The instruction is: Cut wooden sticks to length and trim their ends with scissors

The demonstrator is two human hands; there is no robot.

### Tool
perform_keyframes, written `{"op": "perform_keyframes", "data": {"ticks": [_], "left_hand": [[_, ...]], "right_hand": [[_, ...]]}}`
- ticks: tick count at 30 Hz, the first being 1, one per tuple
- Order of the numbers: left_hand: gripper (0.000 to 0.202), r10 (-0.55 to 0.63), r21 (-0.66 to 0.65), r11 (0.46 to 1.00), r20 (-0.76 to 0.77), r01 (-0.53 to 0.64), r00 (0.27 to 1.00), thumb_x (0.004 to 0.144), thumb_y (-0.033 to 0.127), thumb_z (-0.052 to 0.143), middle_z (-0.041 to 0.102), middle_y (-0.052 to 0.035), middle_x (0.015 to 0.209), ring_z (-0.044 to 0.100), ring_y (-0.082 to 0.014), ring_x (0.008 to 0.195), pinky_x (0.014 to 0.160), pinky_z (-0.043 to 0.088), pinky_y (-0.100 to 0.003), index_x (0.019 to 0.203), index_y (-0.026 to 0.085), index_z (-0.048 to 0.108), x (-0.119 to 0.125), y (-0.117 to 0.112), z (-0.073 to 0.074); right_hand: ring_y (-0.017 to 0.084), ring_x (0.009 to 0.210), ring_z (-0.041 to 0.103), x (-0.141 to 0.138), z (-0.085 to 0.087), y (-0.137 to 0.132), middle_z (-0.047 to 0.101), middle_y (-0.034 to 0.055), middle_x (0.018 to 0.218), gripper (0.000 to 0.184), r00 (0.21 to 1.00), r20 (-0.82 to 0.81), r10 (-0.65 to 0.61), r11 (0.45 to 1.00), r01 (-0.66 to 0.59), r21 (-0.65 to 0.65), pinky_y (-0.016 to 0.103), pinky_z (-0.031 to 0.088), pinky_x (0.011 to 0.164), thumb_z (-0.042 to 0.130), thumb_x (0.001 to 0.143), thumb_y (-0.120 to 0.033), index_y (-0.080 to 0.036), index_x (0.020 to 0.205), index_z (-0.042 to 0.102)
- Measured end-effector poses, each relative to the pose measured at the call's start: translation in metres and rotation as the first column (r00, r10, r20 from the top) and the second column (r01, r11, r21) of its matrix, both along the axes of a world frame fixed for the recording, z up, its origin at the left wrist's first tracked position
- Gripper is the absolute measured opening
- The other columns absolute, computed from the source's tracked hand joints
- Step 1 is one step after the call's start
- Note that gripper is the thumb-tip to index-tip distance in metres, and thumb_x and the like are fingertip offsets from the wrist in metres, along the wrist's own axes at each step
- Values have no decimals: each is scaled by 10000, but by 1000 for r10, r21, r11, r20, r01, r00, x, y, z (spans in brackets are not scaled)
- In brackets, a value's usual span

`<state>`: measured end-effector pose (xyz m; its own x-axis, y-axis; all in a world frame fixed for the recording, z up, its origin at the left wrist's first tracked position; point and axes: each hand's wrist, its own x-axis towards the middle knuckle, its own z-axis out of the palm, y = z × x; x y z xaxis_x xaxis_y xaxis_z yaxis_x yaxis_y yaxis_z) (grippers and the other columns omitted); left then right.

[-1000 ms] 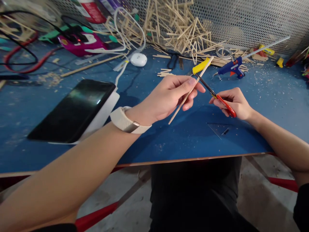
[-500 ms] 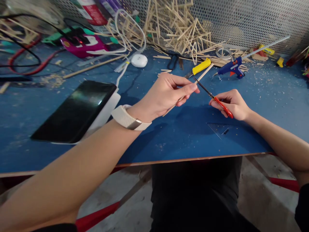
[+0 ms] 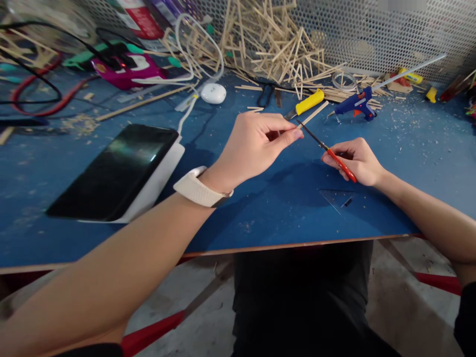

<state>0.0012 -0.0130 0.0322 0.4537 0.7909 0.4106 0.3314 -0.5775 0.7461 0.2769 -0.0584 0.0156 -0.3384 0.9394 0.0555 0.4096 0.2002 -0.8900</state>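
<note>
The left hand (image 3: pixel 256 144) has rolled over mid-frame, hiding one end of its pinched stick (image 3: pixel 315 113), which appears to cross scissors (image 3: pixel 340 163) in the right hand's (image 3: pixel 359 158) curled grip.

A tablet (image 3: pixel 115 173) lies left of the left hand (image 3: pixel 256 144); beyond the right hand (image 3: pixel 357 161) sits a glue gun (image 3: pixel 355 102).

One red-handled tool (image 3: pixel 332 154), one glue gun (image 3: pixel 356 103), one yellow-handled knife (image 3: pixel 310 102)
</note>
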Motion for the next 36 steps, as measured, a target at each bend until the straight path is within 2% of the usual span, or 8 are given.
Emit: {"op": "perform_keyframes", "data": {"ticks": [3,8,13,18,21,26,33,36], "left_hand": [[321,-26,1,1000,-18,26,1000,986,713,719,659,27,635,583,-274,697,688,452,-490,848,445,831,0,-2,1],[364,-45,46,998,-49,47,998,1135,460,605,692,-9,740,623,-219,638,679,469,-405,913,272,823,-1,-5,-1],[414,-73,109,990,-107,85,992,1199,377,531,638,-7,715,615,-210,635,727,502,-367,880,226,747,-2,-4,-5],[396,18,251,968,-117,12,993,1179,404,612,692,-37,781,590,-205,673,695,454,-345,900,200,804,0,-4,-9],[366,57,276,961,-111,-25,992,1158,390,651,694,-36,781,569,-192,664,683,431,-336,908,188,827,1,-4,-12],[382,23,232,973,-102,2,994,1177,390,628,716,-45,819,608,-193,701,699,432,-326,936,179,835,1,-4,-13],[394,-16,61,998,-133,25,991,1186,391,580,569,8,675,513,-176,585,600,363,-331,1099,167,892,0,-7,-8],[407,-82,-34,996,-132,78,988,1203,443,558,557,20,680,511,-176,580,578,380,-348,1160,207,886,-3,-5,-7]], "right_hand": [[120,616,419,0,-1,0,542,-17,653,606,1000,3,-10,1000,10,4,335,281,576,899,888,-760,-197,749,722],[112,613,380,1,-5,1,510,-28,647,612,1000,17,-17,1000,17,25,338,257,589,889,902,-747,-197,724,690],[106,633,340,0,-5,0,460,-42,645,647,999,41,-26,998,23,61,332,246,604,863,912,-776,-197,706,661],[104,653,330,-1,-3,-1,448,-38,665,661,998,49,-33,995,28,94,338,251,622,845,931,-775,-191,699,643],[111,664,339,-1,-3,-2,462,-33,672,669,998,57,-37,994,31,104,341,259,627,836,932,-789,-195,699,638],[112,659,346,-1,-6,0,470,-34,666,684,997,64,-31,992,23,127,343,273,632,821,944,-799,-200,684,619],[106,644,346,0,-9,0,484,-41,655,665,997,68,-27,987,16,162,342,274,624,832,957,-768,-196,690,623],[107,641,351,0,-9,-1,485,-40,659,657,997,80,-24,987,11,160,345,274,625,829,958,-764,-197,693,625]]}}
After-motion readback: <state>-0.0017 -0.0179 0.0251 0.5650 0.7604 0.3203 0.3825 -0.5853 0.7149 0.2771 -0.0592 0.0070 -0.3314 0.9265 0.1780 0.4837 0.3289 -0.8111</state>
